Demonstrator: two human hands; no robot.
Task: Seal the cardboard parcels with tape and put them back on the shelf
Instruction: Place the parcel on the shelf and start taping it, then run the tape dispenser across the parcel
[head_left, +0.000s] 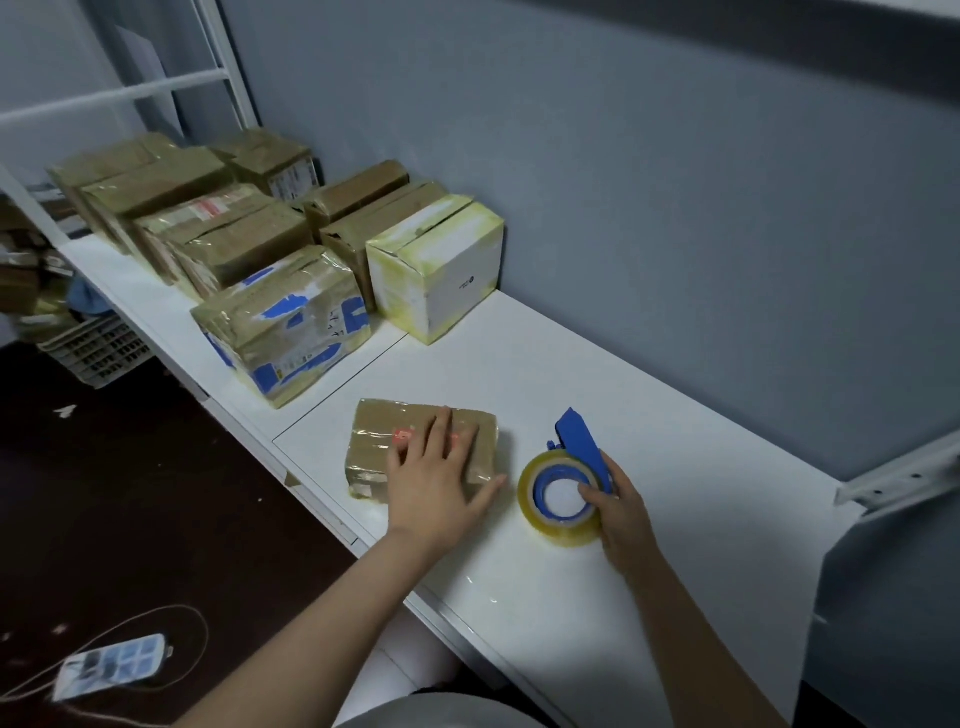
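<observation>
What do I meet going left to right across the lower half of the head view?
Phone on the floor → small brown parcel under the left hand → tape dispenser gripped by the right hand.

Bare forearms (322, 618), and (low in view) seemingly grey clothing (415, 713).

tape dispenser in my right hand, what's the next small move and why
Probably lift the tape dispenser onto the small brown parcel and start a strip. The right hand grips it on the white surface beside the parcel; the left hand lies flat on the parcel's top.
</observation>
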